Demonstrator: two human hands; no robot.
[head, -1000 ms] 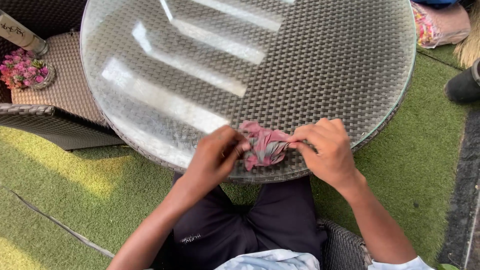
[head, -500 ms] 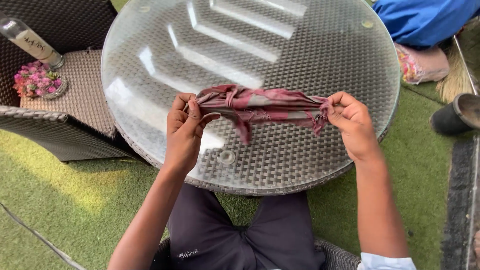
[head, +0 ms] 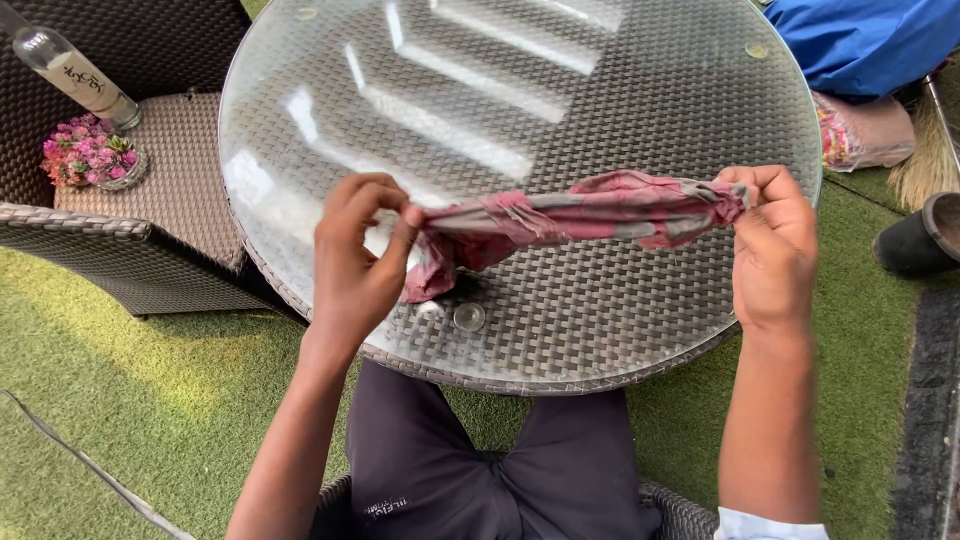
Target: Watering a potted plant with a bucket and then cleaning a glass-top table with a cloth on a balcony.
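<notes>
Fingers (head: pixel 395 225) pinching each end of the pink-and-grey cloth (head: pixel 570 215), left hand (head: pixel 355 265) and right hand (head: pixel 770 250) stretching it taut above the glass-topped table (head: pixel 520 120), probably keeping it untangled

Cloth (head: pixel 580 215): both ends buried inside each grip, left hand (head: pixel 355 265) and right hand (head: pixel 775 250). Desk (head: pixel 520 110): far rim cropped. Bottle (head: pixel 75 75): neck cropped top left. Blue fabric (head: pixel 870 40) and black boot (head: pixel 920 235): cropped at edges.
</notes>
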